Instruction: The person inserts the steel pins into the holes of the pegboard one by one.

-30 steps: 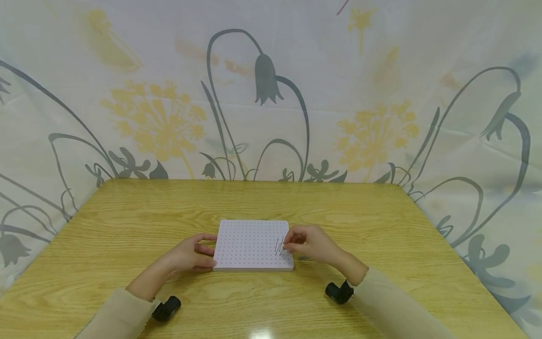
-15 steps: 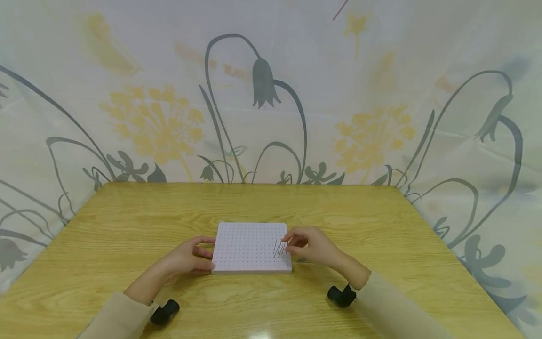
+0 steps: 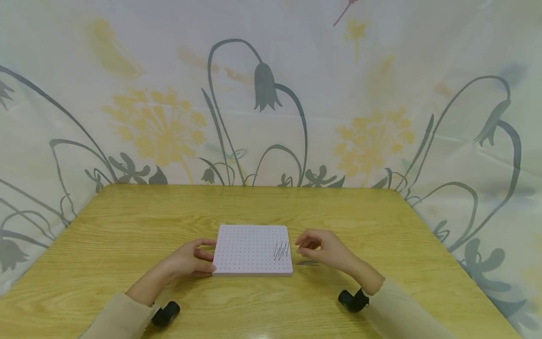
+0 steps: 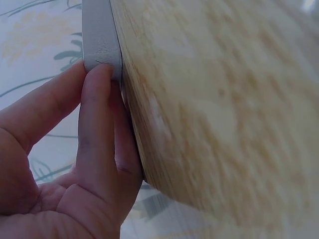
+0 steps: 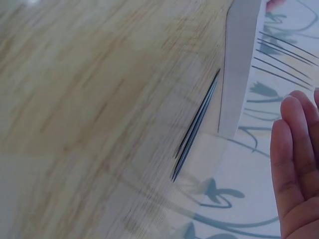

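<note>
A white pegboard (image 3: 245,249) with rows of small holes lies on the table. Several thin dark pins (image 3: 281,251) stand out of its right part. In the right wrist view these pins (image 5: 282,77) project from the board's face, side by side. My left hand (image 3: 186,259) steadies the board's left edge, thumb at the near corner; the left wrist view shows its fingertips against the board's side (image 4: 102,37). My right hand (image 3: 323,248) hovers right of the board, nothing visible in it. Beneath it, loose pins (image 5: 196,127) lie together on the table.
The wooden table (image 3: 148,216) reaches back to a patterned curtain (image 3: 338,84) with grey and yellow flowers. A black wrist camera (image 3: 166,314) sits at the left cuff, another black camera (image 3: 353,300) at the right one.
My right hand has drawn back from the pins in the board and moved right, over the loose ones. One more standing pin shows at the right edge. My left hand stays at the board.
</note>
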The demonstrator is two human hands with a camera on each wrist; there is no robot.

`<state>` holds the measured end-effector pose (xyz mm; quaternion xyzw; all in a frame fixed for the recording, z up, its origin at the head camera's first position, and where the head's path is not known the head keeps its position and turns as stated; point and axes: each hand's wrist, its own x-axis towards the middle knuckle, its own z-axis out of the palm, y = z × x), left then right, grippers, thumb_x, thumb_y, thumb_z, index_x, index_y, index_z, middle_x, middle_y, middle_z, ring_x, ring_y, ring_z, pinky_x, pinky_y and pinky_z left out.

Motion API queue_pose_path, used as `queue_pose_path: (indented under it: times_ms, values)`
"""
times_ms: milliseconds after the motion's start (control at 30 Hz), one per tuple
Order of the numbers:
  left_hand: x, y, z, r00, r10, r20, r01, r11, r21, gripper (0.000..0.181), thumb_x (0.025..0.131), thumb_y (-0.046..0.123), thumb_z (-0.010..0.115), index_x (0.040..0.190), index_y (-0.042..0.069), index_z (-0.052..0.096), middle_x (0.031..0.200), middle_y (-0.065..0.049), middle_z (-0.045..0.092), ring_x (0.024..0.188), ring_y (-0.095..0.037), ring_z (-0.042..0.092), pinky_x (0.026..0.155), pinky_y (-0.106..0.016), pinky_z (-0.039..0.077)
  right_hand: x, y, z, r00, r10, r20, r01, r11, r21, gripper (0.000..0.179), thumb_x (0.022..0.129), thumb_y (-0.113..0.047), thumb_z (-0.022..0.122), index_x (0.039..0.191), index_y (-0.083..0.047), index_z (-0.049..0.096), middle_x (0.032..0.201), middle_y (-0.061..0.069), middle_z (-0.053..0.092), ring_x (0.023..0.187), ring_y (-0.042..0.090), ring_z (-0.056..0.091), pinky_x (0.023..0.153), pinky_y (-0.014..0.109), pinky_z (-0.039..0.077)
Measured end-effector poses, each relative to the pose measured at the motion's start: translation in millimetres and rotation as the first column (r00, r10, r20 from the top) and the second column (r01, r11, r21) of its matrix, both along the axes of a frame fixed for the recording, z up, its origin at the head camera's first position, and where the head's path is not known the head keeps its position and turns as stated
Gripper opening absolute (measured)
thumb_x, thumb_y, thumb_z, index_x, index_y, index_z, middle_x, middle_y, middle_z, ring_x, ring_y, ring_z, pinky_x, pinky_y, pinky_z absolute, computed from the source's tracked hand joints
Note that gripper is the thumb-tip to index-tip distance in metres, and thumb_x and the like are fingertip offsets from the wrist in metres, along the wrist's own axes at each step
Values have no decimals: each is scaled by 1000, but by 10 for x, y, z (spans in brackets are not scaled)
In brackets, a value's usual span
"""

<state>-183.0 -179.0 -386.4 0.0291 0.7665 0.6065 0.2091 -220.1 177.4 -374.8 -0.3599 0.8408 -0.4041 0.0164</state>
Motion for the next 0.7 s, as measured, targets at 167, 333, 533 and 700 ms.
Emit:
queue_pose_path:
  times_ms: [167, 333, 533, 700]
  values:
    - [-1, 5, 1, 1000, 3, 1, -3, 1000, -2, 68, 79, -9, 68, 137, -8, 32, 102, -20, 53, 81, -22, 61, 74, -37, 55, 5, 63, -10, 1000, -6, -2, 6, 1000, 10, 13, 88, -10, 66, 97, -1, 65, 84, -2, 66, 75, 9, 61, 64, 27, 52]
    - [5, 4, 6, 1000, -9, 9, 9, 1000, 6, 69, 79, -8, 68, 137, -8, 31, 103, -21, 53, 82, -22, 61, 75, -37, 55, 22, 139, -32, 1000, -13, 21, 12, 1000, 20, 12, 87, -11, 66, 95, -1, 65, 85, -1, 66, 75, 9, 61, 65, 26, 52]
    - [12, 4, 1, 1000, -6, 9, 6, 1000, 0, 69, 79, -8, 68, 137, -7, 31, 104, -21, 53, 82, -23, 61, 75, -37, 55, 35, 206, -35, 999, -19, 34, 17, 999, 35, 13, 87, -11, 67, 95, -1, 65, 86, 2, 66, 76, 11, 61, 65, 26, 52]
    - [4, 0, 2, 1000, -13, 0, 13, 1000, -1, 70, 79, -7, 69, 138, -7, 31, 104, -21, 53, 83, -23, 61, 75, -38, 55, 24, 245, -32, 998, -33, 57, 29, 998, 62, 12, 86, -11, 67, 95, -3, 66, 87, 2, 66, 78, 10, 60, 68, 26, 52]
